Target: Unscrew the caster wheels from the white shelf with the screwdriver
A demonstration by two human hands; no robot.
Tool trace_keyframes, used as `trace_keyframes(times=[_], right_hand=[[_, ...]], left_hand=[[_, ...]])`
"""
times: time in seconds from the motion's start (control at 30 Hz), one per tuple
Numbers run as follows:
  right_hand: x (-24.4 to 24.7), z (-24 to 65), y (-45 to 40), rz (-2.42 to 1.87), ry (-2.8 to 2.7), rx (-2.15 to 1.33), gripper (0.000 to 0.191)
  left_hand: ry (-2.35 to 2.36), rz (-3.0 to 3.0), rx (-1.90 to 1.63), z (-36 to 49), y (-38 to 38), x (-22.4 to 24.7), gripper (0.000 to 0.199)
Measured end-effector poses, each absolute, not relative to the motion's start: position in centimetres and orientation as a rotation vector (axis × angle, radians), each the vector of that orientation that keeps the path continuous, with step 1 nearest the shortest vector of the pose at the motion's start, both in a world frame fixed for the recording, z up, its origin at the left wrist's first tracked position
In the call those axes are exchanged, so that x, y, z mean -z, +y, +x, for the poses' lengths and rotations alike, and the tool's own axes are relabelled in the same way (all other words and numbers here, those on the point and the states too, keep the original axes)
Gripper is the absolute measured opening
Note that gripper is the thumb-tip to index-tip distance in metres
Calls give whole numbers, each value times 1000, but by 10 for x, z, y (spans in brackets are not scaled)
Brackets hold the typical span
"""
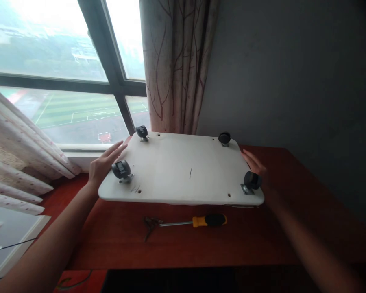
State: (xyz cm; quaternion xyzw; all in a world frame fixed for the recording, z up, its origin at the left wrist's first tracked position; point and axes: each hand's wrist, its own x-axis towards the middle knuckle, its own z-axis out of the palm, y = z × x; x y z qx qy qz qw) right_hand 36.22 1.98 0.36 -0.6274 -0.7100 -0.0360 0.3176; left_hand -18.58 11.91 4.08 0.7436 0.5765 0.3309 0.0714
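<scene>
A white board (177, 158) with rounded corners lies with its caster side up over the red-brown table (183, 252). Black swivel casters on metal plates stand at its corners: a near left caster (121, 169), a far left caster (142, 132), a far right caster (224, 138) and a near right caster (252, 180). My left hand (105, 165) holds the board's left edge, fingers pointing away from me. Around the right edge is my right hand (255, 165), its lower part behind the near caster. Both thumbs are hidden.
In front of the board lies a screwdriver (209, 220) with a yellow and black handle. Its tip reaches a small pile of screws (151, 223). Beyond the table are a patterned curtain (177, 61), a window (79, 110) and a grey wall (277, 73).
</scene>
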Motion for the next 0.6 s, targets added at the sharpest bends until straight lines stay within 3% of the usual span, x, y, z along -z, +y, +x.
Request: trace_keyframes(times=[0.17, 0.33, 0.47, 0.6], right_hand=[[-14, 362, 11, -1757, -1850, 93, 51], [-46, 369, -24, -1810, -1544, 195, 46], [-65, 341, -76, -1559, -1199, 48, 39], [-45, 281, -122, -1391, -1508, -348, 26]], left_hand=[[1862, 2409, -913, -189, 106, -53, 47], [2089, 2006, -1210, -191, 60, -50, 42], [2240, 1664, -1288, -184, 2, -29, 36], [2222, 1637, -1143, -168, -48, -4, 35]])
